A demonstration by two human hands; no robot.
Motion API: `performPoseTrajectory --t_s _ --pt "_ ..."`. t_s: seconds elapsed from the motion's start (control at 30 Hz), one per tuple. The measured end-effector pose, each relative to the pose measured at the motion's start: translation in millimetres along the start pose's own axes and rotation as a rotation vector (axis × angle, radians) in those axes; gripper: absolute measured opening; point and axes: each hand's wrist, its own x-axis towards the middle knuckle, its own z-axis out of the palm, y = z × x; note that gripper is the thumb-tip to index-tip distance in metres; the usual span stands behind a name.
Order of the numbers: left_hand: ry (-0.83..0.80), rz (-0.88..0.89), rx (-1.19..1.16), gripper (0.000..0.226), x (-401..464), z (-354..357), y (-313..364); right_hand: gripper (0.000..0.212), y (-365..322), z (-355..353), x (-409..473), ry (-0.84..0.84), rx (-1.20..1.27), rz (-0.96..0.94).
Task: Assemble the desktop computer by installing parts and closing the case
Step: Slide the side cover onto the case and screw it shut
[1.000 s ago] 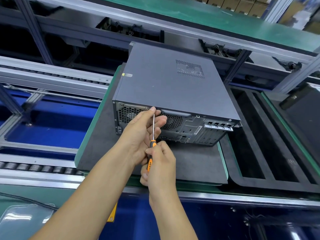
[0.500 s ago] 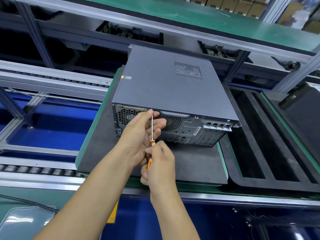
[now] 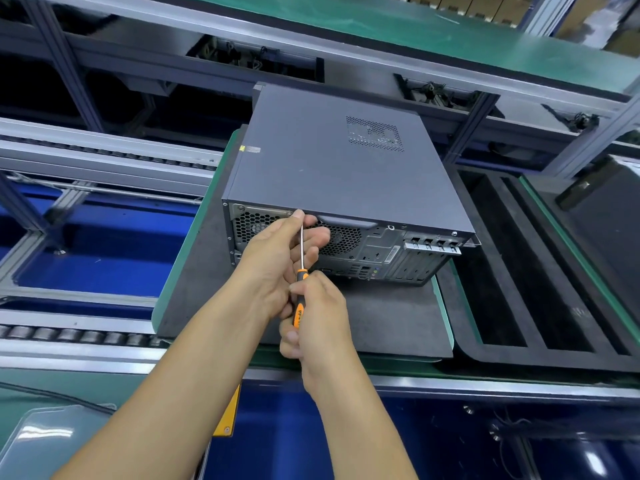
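Gray case (image 3: 332, 174) lies flat on a dark mat (image 3: 391, 320), lid closed, rear ports facing me; orange-handled screwdriver (image 3: 300, 292) against its back edge.

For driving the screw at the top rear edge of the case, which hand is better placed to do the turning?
The right hand: it already grips the screwdriver by its orange handle. The left hand is up at the shaft near the tip against the computer case, so it probably suits steadying.

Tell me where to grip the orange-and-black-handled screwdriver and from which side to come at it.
Grip the orange-and-black-handled screwdriver by its thick handle, coming from the near end, as the right hand does. Its thin steel shaft points up and away toward the top rear edge of the dark grey metal computer case, so only the handle gives turning purchase. The left hand steadies the shaft near the tip.
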Motion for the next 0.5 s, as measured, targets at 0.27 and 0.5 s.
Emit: performPoseTrajectory --t_s 0.27,0.5 --pt "0.091 0.083 0.035 0.021 -6 10 -4 0.014 -7 -1 -5 0.035 -0.024 0.009" --pt "0.098 0.097 0.009 0.019 -4 12 -6 0.015 -13 -8 -5 -0.024 0.065 0.079"
